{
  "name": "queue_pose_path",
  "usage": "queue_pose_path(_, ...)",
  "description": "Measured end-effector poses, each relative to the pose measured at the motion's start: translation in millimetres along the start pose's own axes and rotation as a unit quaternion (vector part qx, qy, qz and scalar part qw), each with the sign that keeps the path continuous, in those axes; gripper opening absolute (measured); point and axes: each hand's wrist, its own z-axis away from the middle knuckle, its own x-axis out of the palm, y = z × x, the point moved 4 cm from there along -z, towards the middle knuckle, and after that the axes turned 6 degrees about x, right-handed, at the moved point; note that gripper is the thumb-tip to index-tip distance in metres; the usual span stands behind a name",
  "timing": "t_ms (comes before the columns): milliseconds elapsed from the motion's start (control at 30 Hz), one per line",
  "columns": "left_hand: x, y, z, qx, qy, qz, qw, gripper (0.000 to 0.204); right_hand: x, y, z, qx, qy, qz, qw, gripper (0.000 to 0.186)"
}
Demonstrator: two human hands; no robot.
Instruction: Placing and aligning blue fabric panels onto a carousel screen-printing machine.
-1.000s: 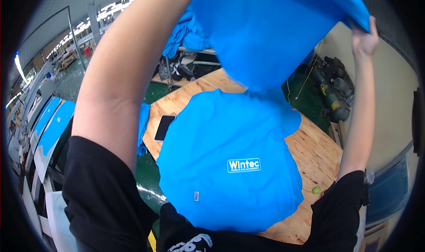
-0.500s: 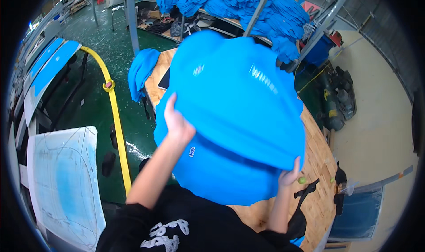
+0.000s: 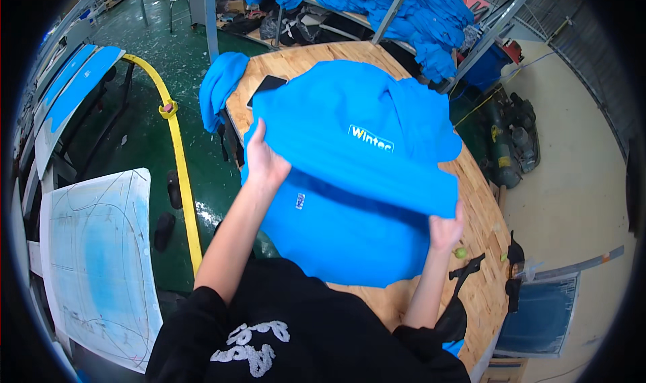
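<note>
A blue fabric piece [image 3: 316, 130] with a printed white-and-yellow logo stretches between my two hands above a wooden table. My left hand [image 3: 268, 164] is closed on its left edge, thumb on top. At the right corner, my right hand [image 3: 446, 233] grips the same piece, fingers curled over it. The piece's near edge is lifted, casting a shadow on more blue fabric [image 3: 343, 248] lying flat below. That lower layer carries a small white printed mark. Whether the two layers are joined cannot be told.
A dark phone [image 3: 268, 89] lies on the wooden table [image 3: 303, 54] beyond my left hand. Bunched blue cloth [image 3: 222, 87] hangs at the table's left edge. A small green round thing [image 3: 460, 253] and a black strap [image 3: 467, 268] are near my right wrist. Blue cloth heaps [image 3: 424, 19] fill a far shelf.
The raised fabric has come down and its far part now rests on the table, uncovering the phone and the far tabletop. My right hand has moved slightly up, still gripping.
</note>
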Motion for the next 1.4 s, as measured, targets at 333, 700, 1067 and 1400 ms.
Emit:
queue_pose_path(333,-18.9,-4.3,93.5,0.000,0.001,0.005,1.000,0.055,7.7,7.3,84.3,-0.077,0.088,0.009,0.993,0.047)
queue_pose_path(700,-119.4,26.3,162.8,0.043,0.413,-0.407,0.814,0.042,-8.1,-31.8,91.1,-0.384,0.418,0.715,0.409,0.039)
queue_pose_path(1067,0.8,-62.8,-177.1,0.220,-0.261,-0.800,0.493,0.029,-80.4,17.6,-315.6,0.055,0.304,0.893,0.326,0.085)
queue_pose_path(1400,-63.2,-115.9,-274.3,0.186,-0.247,-0.907,0.286,0.049,-150.6,-89.6,-386.6,0.227,0.278,0.461,0.811,0.039)
